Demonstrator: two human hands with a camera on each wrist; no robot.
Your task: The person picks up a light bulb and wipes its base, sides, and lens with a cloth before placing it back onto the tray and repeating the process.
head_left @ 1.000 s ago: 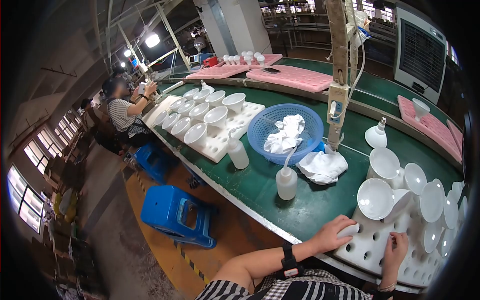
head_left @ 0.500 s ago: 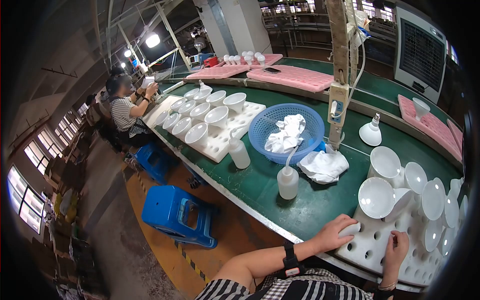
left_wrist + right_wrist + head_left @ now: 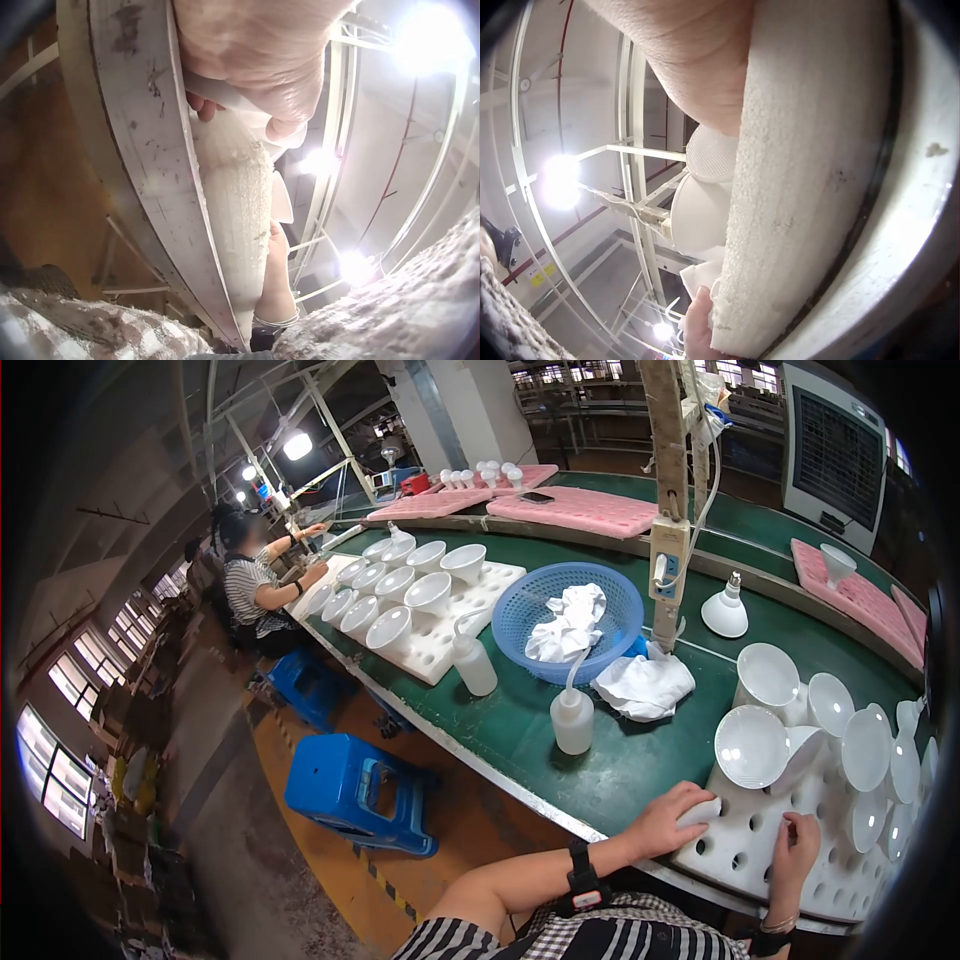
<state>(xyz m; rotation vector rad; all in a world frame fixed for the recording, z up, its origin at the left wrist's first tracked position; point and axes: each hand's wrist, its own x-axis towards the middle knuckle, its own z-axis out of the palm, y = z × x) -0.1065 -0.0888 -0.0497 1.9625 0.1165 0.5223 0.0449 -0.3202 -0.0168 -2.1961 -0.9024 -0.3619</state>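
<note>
My left hand (image 3: 668,823) grips a small white folded cloth (image 3: 700,813) at the left edge of a white foam tray with round holes (image 3: 738,842). The left wrist view shows the fingers bent around the cloth (image 3: 225,91) beside the tray's side. My right hand (image 3: 795,850) rests on the tray's near part, its fingers loosely curled with nothing visible in them. Beyond the hands, several white cone-shaped lamp cups (image 3: 752,747) stand in the tray, mouths facing up or tilted. In the right wrist view the palm lies along the foam edge (image 3: 780,225).
A squeeze bottle (image 3: 572,722), a crumpled white cloth (image 3: 645,682) and a blue basket (image 3: 510,625) stand left of the tray. A lamp (image 3: 725,612) sits behind, near a post with a socket (image 3: 668,560). Another cup-filled tray (image 3: 425,652) lies farther left.
The lamp behind the tray has shifted left along the green surface. The person at the far left has lowered one hand and stretched out the other arm. My hands have hardly moved.
</note>
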